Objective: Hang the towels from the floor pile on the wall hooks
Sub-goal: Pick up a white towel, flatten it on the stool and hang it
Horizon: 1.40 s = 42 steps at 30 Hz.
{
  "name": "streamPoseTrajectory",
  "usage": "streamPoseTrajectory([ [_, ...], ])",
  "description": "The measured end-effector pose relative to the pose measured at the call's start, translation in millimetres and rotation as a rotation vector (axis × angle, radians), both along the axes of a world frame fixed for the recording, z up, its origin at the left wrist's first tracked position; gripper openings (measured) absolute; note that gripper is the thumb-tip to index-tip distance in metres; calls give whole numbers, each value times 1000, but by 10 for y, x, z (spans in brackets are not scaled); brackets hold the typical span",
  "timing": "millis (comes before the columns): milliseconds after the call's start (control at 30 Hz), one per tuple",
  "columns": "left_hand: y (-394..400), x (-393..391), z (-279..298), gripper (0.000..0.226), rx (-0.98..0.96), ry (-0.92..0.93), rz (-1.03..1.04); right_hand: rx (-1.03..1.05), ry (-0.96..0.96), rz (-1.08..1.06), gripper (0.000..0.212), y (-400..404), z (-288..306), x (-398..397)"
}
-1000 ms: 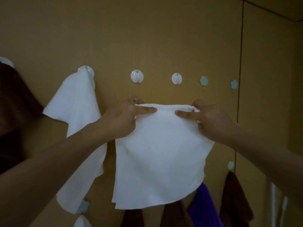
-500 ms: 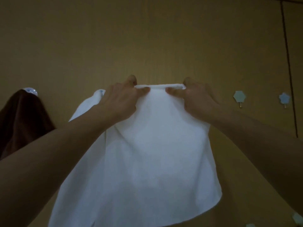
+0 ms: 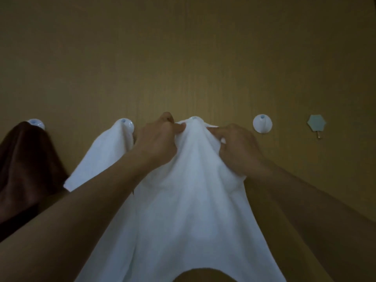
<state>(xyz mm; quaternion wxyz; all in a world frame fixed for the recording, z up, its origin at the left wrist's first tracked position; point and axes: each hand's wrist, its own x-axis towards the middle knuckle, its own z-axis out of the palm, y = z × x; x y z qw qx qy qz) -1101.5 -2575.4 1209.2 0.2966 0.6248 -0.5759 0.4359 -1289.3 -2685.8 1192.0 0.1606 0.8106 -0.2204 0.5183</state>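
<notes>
A white towel (image 3: 189,210) drapes down from a round white wall hook (image 3: 193,118), whose tip just peeks above the cloth. My left hand (image 3: 156,141) pinches the towel's top edge left of that hook. My right hand (image 3: 236,147) grips the bunched cloth on the right side of it. Another white towel (image 3: 101,155) hangs on the round hook (image 3: 127,124) to the left. A dark brown towel (image 3: 26,167) hangs on the hook (image 3: 35,123) at far left.
A bare round white hook (image 3: 262,123) sits on the brown wall right of my hands. Further right is a small pale hexagonal hook (image 3: 316,124). The floor pile is out of view.
My hands have drawn together and pulled the towel's top edge over the round hook; the cloth now peaks there. The view has moved closer to the wall.
</notes>
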Motion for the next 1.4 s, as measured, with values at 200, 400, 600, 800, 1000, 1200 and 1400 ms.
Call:
streamPoseTrajectory([
  [200,16,-160,-182,21,1,208,-206,296,-144,249,22,73,-117,140],
  [400,-143,-203,-292,22,48,360,-224,132,-80,-136,21,275,-219,144],
  [600,-19,-317,-544,30,8,294,46,470,-172,314,25,335,-438,97],
  [800,222,-508,-904,37,-3,1024,-576,874,-240,572,35,642,-549,-54],
  [1000,487,-701,-1265,37,156,1240,-688,869,-145,487,59,848,-837,-44],
  [1200,905,-752,-1461,42,195,826,-360,720,-59,227,59,1029,-1119,-180],
  [1400,1362,-796,-1350,37,81,619,-231,481,-87,116,67,1458,-1101,-202],
])
